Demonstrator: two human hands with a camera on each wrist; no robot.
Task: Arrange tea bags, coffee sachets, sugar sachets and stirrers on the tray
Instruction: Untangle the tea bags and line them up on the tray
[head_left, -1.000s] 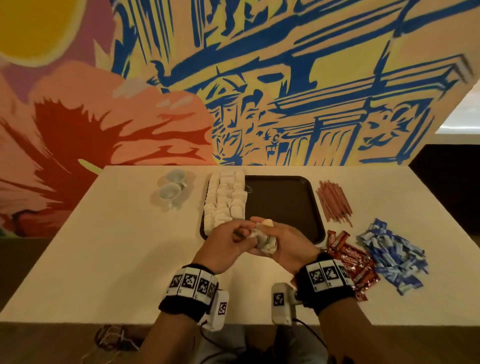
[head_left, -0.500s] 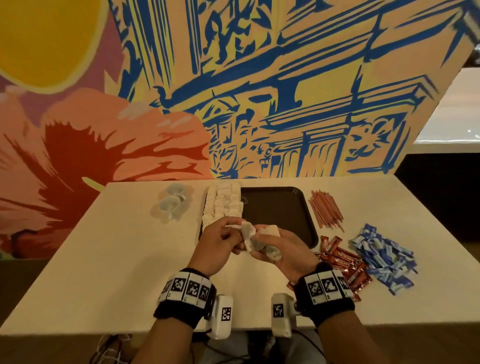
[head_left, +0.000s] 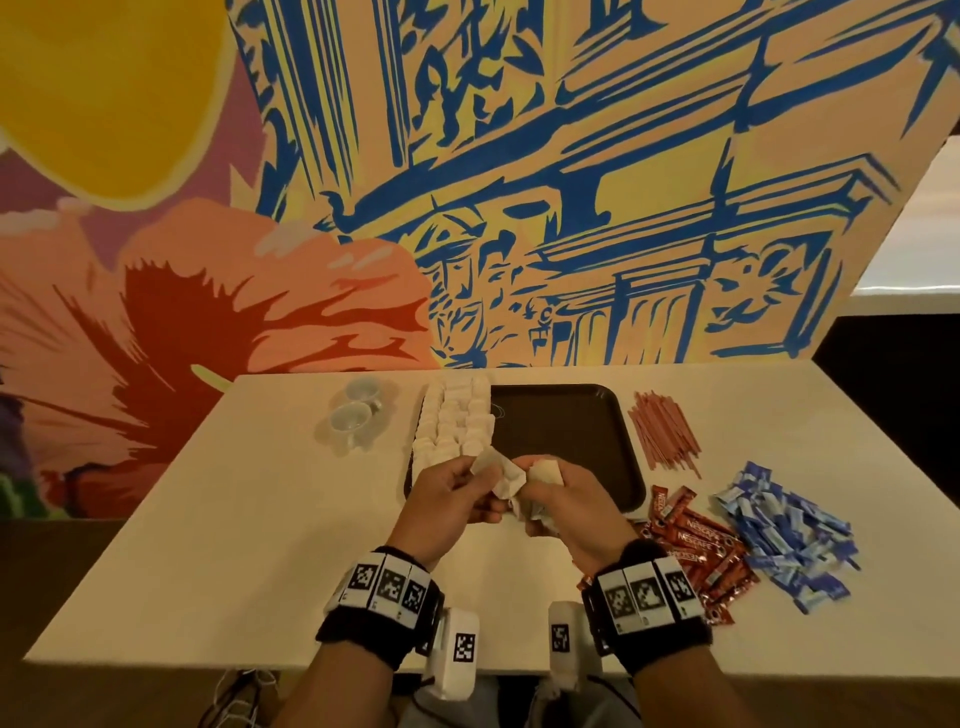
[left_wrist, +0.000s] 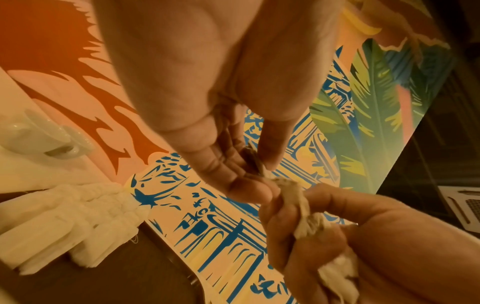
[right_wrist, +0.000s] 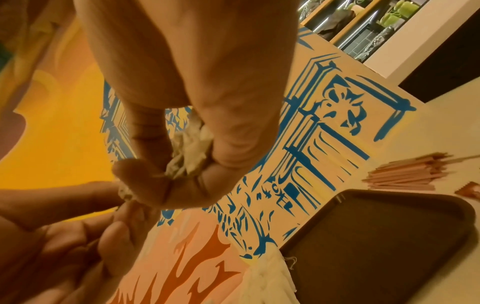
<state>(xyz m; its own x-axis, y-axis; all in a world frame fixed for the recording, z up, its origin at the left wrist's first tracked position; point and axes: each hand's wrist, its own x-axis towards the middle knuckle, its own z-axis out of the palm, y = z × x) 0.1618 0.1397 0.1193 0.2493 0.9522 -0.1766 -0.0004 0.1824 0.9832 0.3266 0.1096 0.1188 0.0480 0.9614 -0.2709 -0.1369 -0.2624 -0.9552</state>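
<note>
A dark brown tray (head_left: 566, 441) lies at the table's far middle, with rows of white tea bags (head_left: 457, 423) along its left side. Both hands hover over the tray's near edge. My left hand (head_left: 457, 483) pinches one white tea bag (head_left: 496, 467) between thumb and fingers. My right hand (head_left: 558, 491) grips a small bunch of tea bags (head_left: 545, 473); these tea bags (right_wrist: 189, 154) show bunched in the curled fingers in the right wrist view. Pink stirrers (head_left: 662, 428), red coffee sachets (head_left: 696, 545) and blue sugar sachets (head_left: 779, 525) lie right of the tray.
Two small white cups (head_left: 356, 410) stand left of the tray. A painted mural wall (head_left: 467, 208) rises right behind the white table (head_left: 208, 545). The tray's right half is bare. Cables hang below the near table edge.
The hands have drawn slightly apart, and the left hand has pulled one tea bag away from the right hand's bunch. The head view has tilted up a little.
</note>
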